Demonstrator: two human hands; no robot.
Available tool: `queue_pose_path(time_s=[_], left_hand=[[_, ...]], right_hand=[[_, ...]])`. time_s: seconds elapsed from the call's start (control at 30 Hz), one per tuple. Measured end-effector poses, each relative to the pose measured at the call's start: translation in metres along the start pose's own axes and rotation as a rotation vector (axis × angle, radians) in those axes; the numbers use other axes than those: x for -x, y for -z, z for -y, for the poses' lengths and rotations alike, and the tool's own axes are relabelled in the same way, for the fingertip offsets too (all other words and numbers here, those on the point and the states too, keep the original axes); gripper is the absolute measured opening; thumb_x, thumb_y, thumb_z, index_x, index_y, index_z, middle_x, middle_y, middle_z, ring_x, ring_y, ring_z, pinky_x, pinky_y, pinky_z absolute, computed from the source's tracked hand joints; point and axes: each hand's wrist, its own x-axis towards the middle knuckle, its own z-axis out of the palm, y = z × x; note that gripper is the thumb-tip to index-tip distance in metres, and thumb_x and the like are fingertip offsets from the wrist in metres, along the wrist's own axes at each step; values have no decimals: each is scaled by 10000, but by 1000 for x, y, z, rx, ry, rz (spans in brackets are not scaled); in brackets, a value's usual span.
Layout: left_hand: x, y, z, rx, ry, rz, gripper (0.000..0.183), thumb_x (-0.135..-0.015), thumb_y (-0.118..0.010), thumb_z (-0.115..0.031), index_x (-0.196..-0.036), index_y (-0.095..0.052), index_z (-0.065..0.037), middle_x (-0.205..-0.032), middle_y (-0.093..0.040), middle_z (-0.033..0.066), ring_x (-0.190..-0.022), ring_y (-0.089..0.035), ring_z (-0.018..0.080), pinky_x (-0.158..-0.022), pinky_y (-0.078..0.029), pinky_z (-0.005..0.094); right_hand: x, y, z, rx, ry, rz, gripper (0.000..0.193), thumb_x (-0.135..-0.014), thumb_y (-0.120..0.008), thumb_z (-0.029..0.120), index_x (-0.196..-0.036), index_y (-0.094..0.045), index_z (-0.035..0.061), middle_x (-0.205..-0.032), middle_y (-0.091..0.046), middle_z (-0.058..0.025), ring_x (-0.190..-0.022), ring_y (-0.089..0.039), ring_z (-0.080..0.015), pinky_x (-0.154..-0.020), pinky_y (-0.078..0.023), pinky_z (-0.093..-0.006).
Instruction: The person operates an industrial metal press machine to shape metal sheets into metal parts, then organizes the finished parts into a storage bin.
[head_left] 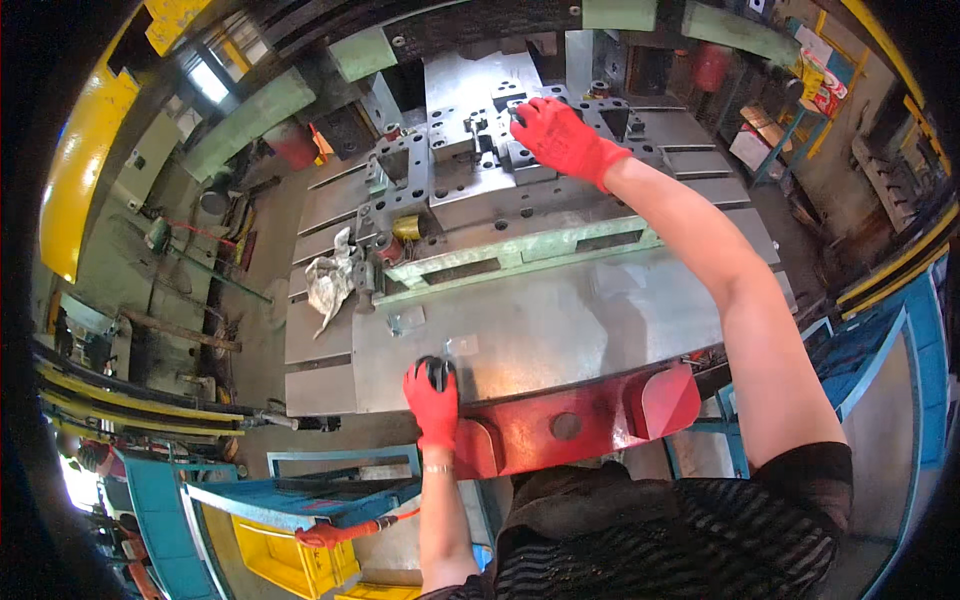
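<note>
My left hand (pixel 432 402), in a red glove with black at the fingertips, is closed at the near edge of a flat metal plate (pixel 560 320). Whatever its curled fingers hold, if anything, is hidden. With the arm stretched far forward, my right hand (pixel 563 140) is over a steel press die (pixel 470 185) with holes and raised blocks. Its gloved fingers are bent together at the top of the die, and I cannot make out what is in them. A green base (pixel 520 250) carries the die. Two small clear pieces, one a square (pixel 406 320), lie on the plate beyond my left hand.
A red bracket (pixel 540 425) runs along the plate's near edge, close to my body. A crumpled rag (pixel 330 280) lies left of the die. Blue frames (pixel 340 490) and a yellow crate (pixel 285 560) stand below left. Green-painted machine parts (pixel 250 120) arch around the far side.
</note>
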Motion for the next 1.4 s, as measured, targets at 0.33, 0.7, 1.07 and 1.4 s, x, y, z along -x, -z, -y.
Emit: queue_pose_path(time_s=[0.33, 0.7, 1.07, 1.4], left_hand=[[78, 45, 24, 64, 205, -209, 317, -730, -648, -45, -1040, -592, 0, -1079, -588, 168, -1031, -530, 331, -926, -397, 412], [81, 46, 33, 49, 235, -201, 344, -744, -632, -37, -1076, -566, 24, -1117, -566, 191, -1027, -532, 337, -934, -392, 414], [87, 47, 41, 109, 295, -171, 368, -731, -655, -69, -1077, -564, 15, -1114, -558, 200, -1046, -511, 364, -938, -387, 440], [141, 57, 60, 74, 339, -309, 254, -795, -583, -50, -1030, -571, 46, -1024, -607, 160, -934, -569, 286, -871, -430, 379]], right_hand=[[-52, -55, -6, 7, 114, 35, 97, -762, -533, 180, -808, -598, 124, -814, -556, -49, -757, -577, -218, -655, -459, -357], [-61, -77, -14, -146, 215, 240, 121, -687, -612, 134, -791, -597, 75, -829, -611, -88, -741, -632, -258, -643, -506, -357], [-74, -82, -7, -248, 211, 292, 135, -684, -609, 144, -805, -616, 86, -831, -641, -75, -760, -644, -251, -640, -505, -370], [84, 71, 26, -707, -378, -9, 389, -740, -666, 125, -1119, -581, 102, -1104, -547, -155, -1064, -496, -330, -892, -381, -425]])
